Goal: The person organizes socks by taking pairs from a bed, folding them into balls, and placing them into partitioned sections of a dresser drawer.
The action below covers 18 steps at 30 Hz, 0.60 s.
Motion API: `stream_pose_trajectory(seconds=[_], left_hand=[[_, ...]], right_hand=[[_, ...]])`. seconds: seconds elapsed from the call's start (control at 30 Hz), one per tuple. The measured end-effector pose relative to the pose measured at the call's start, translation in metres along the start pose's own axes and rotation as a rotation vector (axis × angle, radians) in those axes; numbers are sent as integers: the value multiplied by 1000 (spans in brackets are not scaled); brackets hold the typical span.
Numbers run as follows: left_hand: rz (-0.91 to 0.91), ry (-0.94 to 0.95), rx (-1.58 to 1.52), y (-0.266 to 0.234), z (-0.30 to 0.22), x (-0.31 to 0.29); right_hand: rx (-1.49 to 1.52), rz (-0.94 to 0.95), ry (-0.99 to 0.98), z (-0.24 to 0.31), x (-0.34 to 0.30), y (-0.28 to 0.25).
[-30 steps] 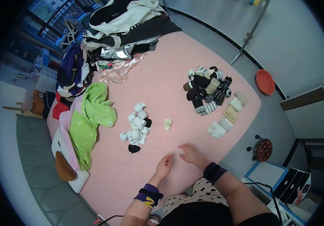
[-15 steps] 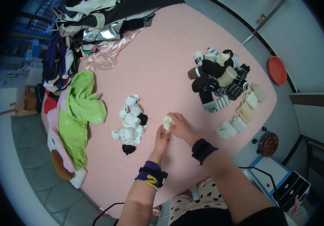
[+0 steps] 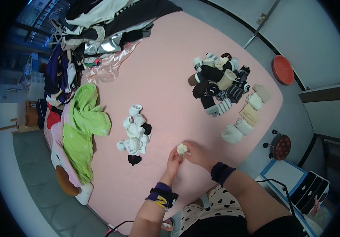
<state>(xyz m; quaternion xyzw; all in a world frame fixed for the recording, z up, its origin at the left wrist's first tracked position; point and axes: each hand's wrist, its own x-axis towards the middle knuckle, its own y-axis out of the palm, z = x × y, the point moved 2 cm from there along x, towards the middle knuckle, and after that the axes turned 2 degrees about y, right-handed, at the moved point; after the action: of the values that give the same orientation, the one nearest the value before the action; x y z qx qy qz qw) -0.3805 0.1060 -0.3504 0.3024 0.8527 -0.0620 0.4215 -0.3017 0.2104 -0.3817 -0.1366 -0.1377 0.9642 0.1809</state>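
Between my two hands, above the pink bedsheet (image 3: 160, 189), is a small cream sock (image 3: 182, 149) balled into a crumpled bundle. My left hand (image 3: 173, 161) grips it from the left and below, thumb and fingers bent round it. On its other side my right hand (image 3: 195, 153) presses with curled fingertips. A loose heap of white socks (image 3: 133, 138) lies left of my hands, with a black sock (image 3: 134, 159) at its near end. Farther off to the right is a pile of rolled dark, striped and beige socks (image 3: 217, 83). Beside it runs a row of pale folded bundles (image 3: 249, 114).
Along the left edge lie a green garment (image 3: 85, 130) and a big heap of clothes (image 3: 98, 35). A grey padded headboard (image 3: 35, 170) borders that side. Past the right edge stand a red basin (image 3: 283, 70), a round stool (image 3: 282, 147) and a blue-edged white box (image 3: 282, 177).
Both hands have come nearer to me with the cream sock still between them. The whole view has shifted slightly, moving the sock pile and basin leftward in the picture.
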Motion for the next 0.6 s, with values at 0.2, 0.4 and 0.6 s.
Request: stream_pose_trajectory(seconds=[0.2, 0.4, 0.6], left_hand=[[3, -37, 52, 1, 29, -77], [49, -5, 73, -3, 36, -144], [203, 170, 140, -7, 17, -206]], right_hand=[[-81, 89, 77, 30, -78, 6], [-87, 64, 118, 80, -138, 4], [-41, -85, 111, 138, -189, 5]])
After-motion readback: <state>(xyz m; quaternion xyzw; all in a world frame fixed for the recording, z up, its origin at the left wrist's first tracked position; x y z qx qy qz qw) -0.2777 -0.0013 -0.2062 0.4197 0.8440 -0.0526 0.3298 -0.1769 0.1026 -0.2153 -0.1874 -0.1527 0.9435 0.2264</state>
